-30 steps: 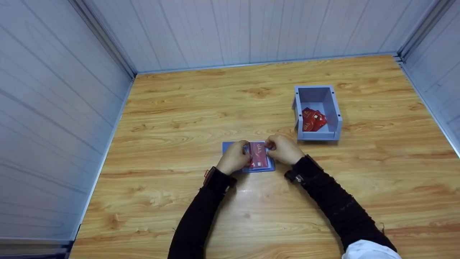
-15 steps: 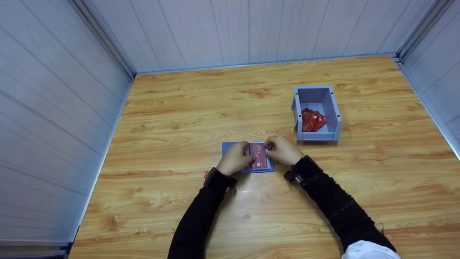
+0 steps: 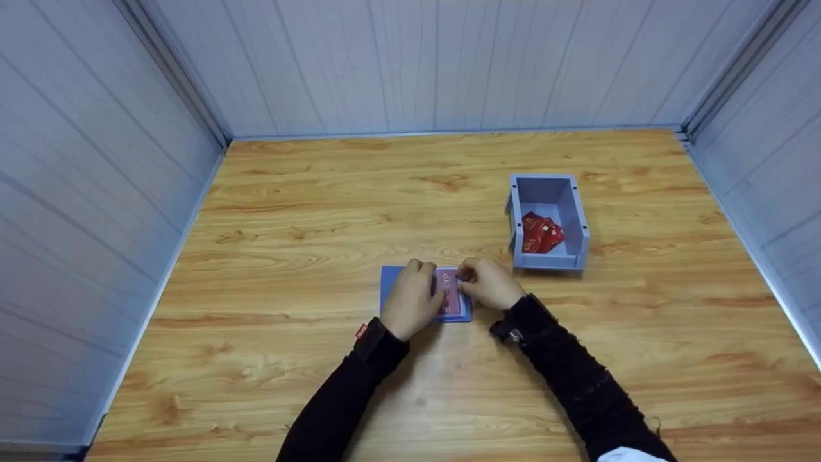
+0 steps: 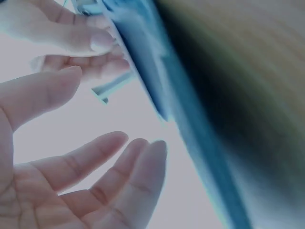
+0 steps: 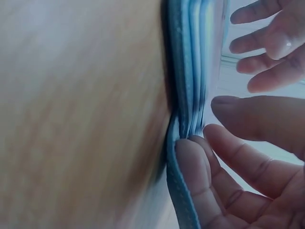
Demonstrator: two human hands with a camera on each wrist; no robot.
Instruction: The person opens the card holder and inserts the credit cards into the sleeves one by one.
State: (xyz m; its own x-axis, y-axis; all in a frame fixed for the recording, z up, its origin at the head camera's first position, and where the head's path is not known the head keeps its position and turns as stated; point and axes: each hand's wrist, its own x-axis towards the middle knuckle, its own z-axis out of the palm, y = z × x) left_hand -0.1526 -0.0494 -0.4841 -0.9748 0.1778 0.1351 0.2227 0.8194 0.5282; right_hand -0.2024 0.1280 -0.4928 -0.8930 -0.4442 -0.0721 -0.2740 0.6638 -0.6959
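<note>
An opened blue card holder [image 3: 389, 282] lies on the wooden table, its clear sleeves stacked on the right side. A red card [image 3: 448, 280] with gold lettering shows pinkish through the top sleeve. My left hand [image 3: 410, 301] is over the holder's left part, partly covering the card; in the left wrist view its fingers [image 4: 143, 176] are spread and hold nothing. At the sleeves' right edge, my right hand [image 3: 492, 285] pinches the stack with thumb and fingers. Its fingers [image 5: 193, 167] sit between the sleeves [image 5: 195, 62] and the back cover in the right wrist view.
A grey open-front bin [image 3: 549, 262] stands behind my right hand, with several red cards [image 3: 539, 236] piled inside. White panel walls [image 3: 410, 70] enclose the table [image 3: 308, 224] at the back and sides.
My left hand has let go of the card's left side, and its fingers have straightened. The right hand keeps its place at the sleeve edge. The head view has tilted and shifted slightly.
</note>
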